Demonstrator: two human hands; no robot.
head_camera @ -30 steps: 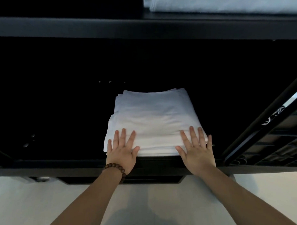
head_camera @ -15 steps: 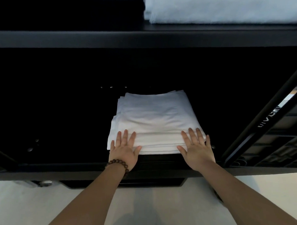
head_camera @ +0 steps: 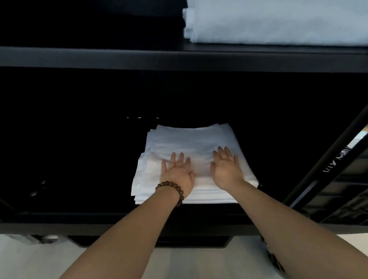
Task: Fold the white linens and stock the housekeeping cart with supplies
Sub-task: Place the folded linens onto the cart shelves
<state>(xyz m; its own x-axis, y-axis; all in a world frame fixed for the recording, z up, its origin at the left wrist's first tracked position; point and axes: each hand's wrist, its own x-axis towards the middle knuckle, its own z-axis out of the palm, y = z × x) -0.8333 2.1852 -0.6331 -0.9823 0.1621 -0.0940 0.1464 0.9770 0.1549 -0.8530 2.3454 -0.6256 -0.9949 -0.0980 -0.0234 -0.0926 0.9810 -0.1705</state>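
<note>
a: where are the linens?
b: a stack of folded white linens (head_camera: 191, 143) lies flat on the cart's lower shelf (head_camera: 98, 221), close to its front edge and about midway along it.
a: and the hands?
b: both are on top of the stack. the left hand (head_camera: 177, 175), with a bead bracelet (head_camera: 172, 188) on its wrist, rests palm down on the near left part, fingers straight and a little spread. the right hand (head_camera: 227, 171) rests palm down just beside it on the near right part, fingers straight too. neither one curls round the cloth or pinches it.
a: what's around it?
b: the rest of that shelf is dark. the upper shelf (head_camera: 113, 60) runs across above, with a pile of white towels (head_camera: 279, 17) at its right end. a black post (head_camera: 333, 153) slants up at the right edge. below the front edge a wheel (head_camera: 49, 238) shows at the left, on a pale floor (head_camera: 37, 265).
</note>
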